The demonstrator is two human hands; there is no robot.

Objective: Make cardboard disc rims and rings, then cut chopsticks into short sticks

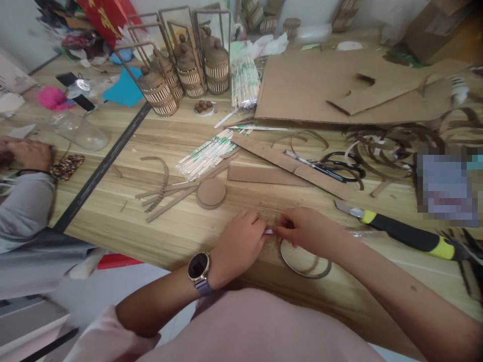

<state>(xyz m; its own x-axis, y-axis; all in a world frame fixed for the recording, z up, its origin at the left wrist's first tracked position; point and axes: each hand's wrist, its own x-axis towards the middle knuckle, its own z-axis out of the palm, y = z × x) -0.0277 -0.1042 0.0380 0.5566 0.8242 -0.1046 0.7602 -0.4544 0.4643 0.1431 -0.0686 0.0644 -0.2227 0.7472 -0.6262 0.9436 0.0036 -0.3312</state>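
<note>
Near the front edge of the table, my left hand is closed, with its fingertips curled down and partly hidden. My right hand is close beside it, thumb and fingers pinched together. A short bit of a thin white strip shows between the two hands, an end at each one's fingertips. Just below my right hand lies a loop of narrow brown cardboard strip; whether it joins the white strip is hidden. A stack of round cardboard discs sits beyond my left hand.
A utility knife with its blade out lies at right, near black scissors. Wrapped chopsticks, cardboard strips and a large cardboard sheet lie beyond. Lantern-like models stand at back. Another person's arm rests at left.
</note>
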